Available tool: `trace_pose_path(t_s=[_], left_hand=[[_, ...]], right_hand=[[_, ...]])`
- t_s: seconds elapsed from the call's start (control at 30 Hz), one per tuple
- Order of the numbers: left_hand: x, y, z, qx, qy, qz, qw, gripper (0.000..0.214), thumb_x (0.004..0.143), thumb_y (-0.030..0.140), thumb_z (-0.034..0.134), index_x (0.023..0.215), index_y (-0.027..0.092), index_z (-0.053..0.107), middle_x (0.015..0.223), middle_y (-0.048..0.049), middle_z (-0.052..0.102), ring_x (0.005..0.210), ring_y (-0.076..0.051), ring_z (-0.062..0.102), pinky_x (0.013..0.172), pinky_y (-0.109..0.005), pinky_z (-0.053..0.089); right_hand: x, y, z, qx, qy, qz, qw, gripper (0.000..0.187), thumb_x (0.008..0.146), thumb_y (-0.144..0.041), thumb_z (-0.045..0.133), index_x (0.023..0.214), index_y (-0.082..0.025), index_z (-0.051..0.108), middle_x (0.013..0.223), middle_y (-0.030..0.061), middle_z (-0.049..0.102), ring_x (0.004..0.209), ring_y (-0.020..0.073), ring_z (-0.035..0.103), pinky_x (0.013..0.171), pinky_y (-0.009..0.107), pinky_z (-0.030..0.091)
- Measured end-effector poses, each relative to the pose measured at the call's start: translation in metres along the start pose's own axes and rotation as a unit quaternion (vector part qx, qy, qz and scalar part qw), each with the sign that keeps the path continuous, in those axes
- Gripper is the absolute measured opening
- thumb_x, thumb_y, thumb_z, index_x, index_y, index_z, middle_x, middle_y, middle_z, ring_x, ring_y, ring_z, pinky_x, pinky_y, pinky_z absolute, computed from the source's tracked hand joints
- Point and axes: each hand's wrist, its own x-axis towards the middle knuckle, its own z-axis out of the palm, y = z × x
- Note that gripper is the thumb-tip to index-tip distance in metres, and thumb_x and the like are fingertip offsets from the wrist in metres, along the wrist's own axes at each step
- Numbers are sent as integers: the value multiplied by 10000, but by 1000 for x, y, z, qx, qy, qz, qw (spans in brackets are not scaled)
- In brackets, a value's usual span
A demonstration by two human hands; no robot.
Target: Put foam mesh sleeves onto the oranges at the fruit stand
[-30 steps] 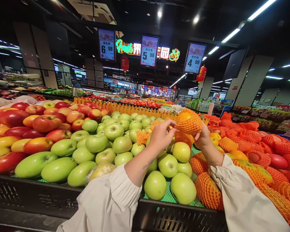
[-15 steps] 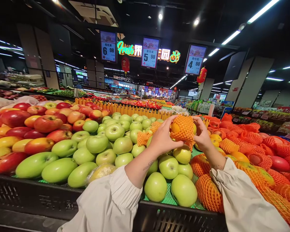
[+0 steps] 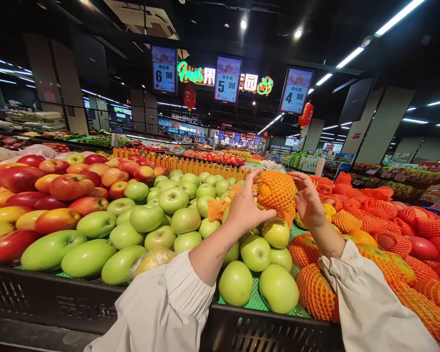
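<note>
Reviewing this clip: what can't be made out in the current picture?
Head view:
Netted fruit: most skin hidden by its orange net.
Its underside, so what supports it: hidden by the left hand and net.
Sign: middle hidden behind the middle price board.
That board's fine print: too small.
Bagged fruit: partly covered by the left sleeve.
Right sleeve: cut off by the bottom edge.

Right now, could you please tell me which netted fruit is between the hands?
The orange-netted fruit over the green apples, between left hand and right hand; the other netted fruits lie piled at right.
</note>
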Motion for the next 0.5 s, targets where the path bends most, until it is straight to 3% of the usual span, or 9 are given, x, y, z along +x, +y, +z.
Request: trace_pose_path(t_s=[0.07,0.13,0.23,0.37,0.5], left_hand=[[0,-2,1,-7,1,9,1000,1014,647,270,820,1548,255,353,1506,-130,557,1161,-309,661,980,-448,560],[0,-3,2,-18,-3,18,1000,1009,655,271,822,1548,235,355,1511,-131,554,1244,-320,629,1046,-449,540],[0,-2,2,-27,-23,29,999,1003,656,282,834,1543,219,370,1479,-132,581,1270,-324,617,1055,-451,541],[0,-1,2,-32,-56,40,997,981,662,275,837,1534,212,391,1482,-135,578,1195,-301,649,1018,-457,561],[0,-3,3,-48,-88,4,995,1007,752,238,732,1623,212,226,1613,-177,422,1265,-307,606,822,-379,619]], right_hand=[[-1,0,2,-18,-78,5,997,879,601,-787,812,1274,-290,541,1394,99,564,1382,337,514,1165,459,463],[-2,0,1,-39,-109,17,993,960,546,-708,894,1310,-296,481,1439,111,508,1426,356,470,1199,482,428],[-2,-1,0,-65,-103,8,993,997,479,-612,955,1283,-295,459,1432,111,470,1425,366,461,1203,484,418],[-3,-3,1,-96,-100,-4,990,881,523,-533,945,1224,-280,475,1308,88,535,1246,326,576,1132,475,474],[-1,-1,0,-177,-7,-58,982,799,555,-525,918,1187,-259,508,1271,87,560,1228,319,568,1149,477,441]])
